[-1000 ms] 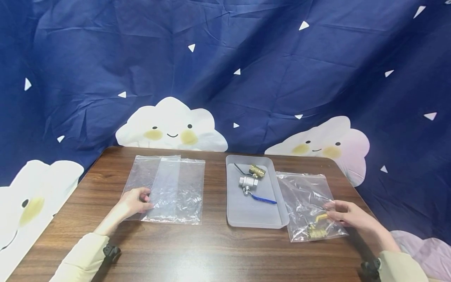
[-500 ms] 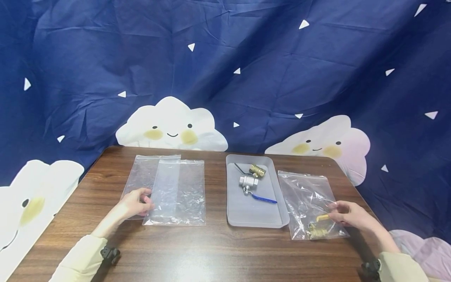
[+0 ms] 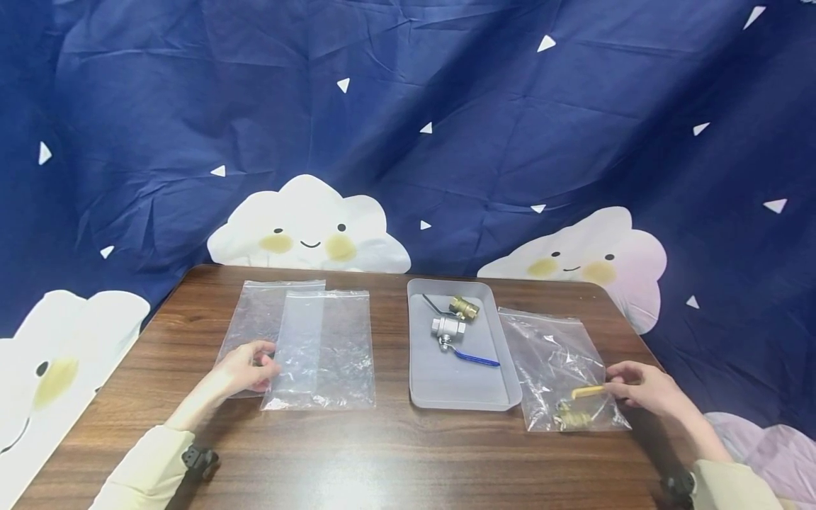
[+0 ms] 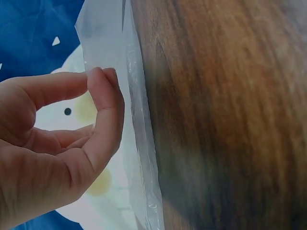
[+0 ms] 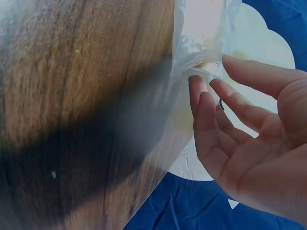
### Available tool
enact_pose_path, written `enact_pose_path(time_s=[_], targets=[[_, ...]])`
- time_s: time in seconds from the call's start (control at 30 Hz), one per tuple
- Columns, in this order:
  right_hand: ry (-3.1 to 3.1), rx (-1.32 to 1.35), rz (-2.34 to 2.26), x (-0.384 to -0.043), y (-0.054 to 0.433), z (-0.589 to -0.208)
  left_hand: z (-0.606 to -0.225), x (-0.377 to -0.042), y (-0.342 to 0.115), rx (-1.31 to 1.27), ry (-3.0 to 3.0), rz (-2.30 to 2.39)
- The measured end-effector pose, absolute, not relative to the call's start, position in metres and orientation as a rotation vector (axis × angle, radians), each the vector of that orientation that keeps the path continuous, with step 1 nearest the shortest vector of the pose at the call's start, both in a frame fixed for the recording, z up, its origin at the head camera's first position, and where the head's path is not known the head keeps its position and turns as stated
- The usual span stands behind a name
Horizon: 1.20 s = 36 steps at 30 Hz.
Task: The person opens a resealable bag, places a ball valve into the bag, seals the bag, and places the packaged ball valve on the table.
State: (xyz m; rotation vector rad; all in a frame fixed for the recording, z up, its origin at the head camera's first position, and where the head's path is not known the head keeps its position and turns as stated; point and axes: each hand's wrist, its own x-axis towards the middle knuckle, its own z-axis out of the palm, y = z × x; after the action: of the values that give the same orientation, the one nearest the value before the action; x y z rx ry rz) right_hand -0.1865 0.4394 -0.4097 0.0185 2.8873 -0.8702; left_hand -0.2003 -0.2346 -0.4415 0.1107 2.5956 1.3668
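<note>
Two clear zip-lock bags lie overlapped on the left of the table. My left hand (image 3: pixel 245 367) is at the near left side of the upper bag (image 3: pixel 338 354), over the lower bag (image 3: pixel 258 312). In the left wrist view, its thumb and fingertip pinch together at the bag's edge. My right hand (image 3: pixel 644 388) is at the right edge of another zip-lock bag (image 3: pixel 542 340), fingers apart and loosely bent in the right wrist view. Inside that bag lies a brass ball valve (image 3: pixel 574 418) with a yellow lever (image 3: pixel 586 391).
A grey plastic tray (image 3: pixel 462 393) stands between the bags. In it are a silver ball valve (image 3: pixel 448 328) with a blue lever (image 3: pixel 477 360) and a brass valve (image 3: pixel 464 307) with a dark lever. The wooden table (image 3: pixel 306 453) ends before a blue cloud-print curtain (image 3: pixel 408 106).
The upper left bag has slid slightly right and nearer, its surface lying flatter. My right hand has eased right to the edge of its bag, off the yellow lever's end.
</note>
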Motion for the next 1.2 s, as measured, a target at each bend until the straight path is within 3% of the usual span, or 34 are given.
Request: enact_pose_path(time_s=[0.53,1.2], targets=[[3.05,0.017,-0.851,-0.165,0.417,-0.401,-0.441,-0.197,-0.231,0.128,2.606,1.366],[3.15,-0.376,-0.948,-0.146,0.325,-0.398,-0.442,-0.199,-0.228,0.153,2.454,1.473]])
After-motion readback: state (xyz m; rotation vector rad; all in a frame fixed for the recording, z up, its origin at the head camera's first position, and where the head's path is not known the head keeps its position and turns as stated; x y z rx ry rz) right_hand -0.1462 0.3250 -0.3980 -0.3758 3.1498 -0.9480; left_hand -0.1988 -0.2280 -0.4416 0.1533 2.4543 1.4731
